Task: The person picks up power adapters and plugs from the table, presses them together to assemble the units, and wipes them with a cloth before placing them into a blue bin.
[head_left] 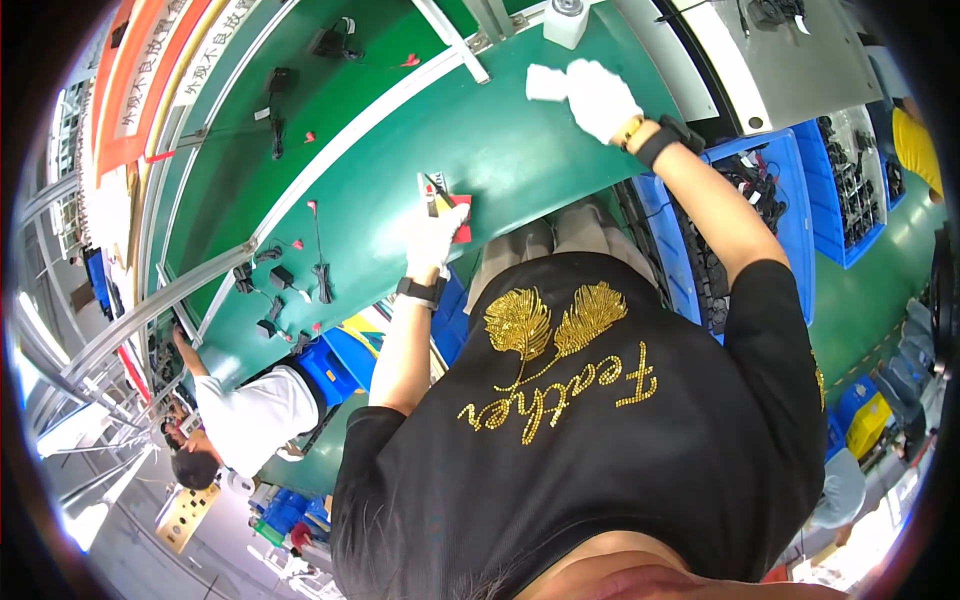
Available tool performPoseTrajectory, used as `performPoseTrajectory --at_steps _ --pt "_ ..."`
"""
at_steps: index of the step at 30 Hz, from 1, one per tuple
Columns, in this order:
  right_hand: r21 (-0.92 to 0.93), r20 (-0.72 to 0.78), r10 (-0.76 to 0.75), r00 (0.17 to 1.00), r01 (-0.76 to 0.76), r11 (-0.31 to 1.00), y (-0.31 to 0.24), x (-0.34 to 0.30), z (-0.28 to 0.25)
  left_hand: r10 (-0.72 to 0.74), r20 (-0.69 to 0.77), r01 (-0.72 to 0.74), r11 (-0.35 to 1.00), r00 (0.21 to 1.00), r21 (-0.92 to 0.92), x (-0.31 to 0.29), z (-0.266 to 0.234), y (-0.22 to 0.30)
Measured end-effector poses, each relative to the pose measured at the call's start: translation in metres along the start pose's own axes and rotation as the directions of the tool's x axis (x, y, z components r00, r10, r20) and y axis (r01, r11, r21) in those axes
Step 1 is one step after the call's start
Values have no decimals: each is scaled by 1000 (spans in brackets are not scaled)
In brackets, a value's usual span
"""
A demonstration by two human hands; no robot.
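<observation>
Black shirt (640,460) is seen nearest; red item (463,234), clamped by left hand (432,238), is best steadied, white cloth (546,84) pinched by right hand (603,102).

At the near edge of the long green flat-topped worktable (530,165), by the white-gloved left hand (432,240), is a small flat red piece (463,232); whether it rests on the table is hard to tell. Above the table's right part, the white-gloved right hand (603,100) has a thin white sheet (545,83) at its fingers. On the table's far right stands a white boxy container (566,26); on its left lie black plastic adapters (283,277). Right of the table sits a blue plastic crate (796,225).
</observation>
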State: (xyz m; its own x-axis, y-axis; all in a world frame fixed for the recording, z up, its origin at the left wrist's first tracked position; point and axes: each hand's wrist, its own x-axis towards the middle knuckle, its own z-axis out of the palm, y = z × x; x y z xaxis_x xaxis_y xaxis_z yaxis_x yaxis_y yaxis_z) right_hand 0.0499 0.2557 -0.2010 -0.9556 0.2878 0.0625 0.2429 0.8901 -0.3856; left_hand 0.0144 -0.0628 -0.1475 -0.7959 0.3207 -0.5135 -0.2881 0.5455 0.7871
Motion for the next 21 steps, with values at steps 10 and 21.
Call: performPoseTrajectory --at_steps 10,21 --pt "-46 -36 60 998 -61 997 -49 9 31 81 -105 -97 982 991 -163 -28 -9 -4" --pt "-203 65 -260 963 268 942 -63 34 21 -11 -9 11 1000 1000 -12 -27 -49 -18"
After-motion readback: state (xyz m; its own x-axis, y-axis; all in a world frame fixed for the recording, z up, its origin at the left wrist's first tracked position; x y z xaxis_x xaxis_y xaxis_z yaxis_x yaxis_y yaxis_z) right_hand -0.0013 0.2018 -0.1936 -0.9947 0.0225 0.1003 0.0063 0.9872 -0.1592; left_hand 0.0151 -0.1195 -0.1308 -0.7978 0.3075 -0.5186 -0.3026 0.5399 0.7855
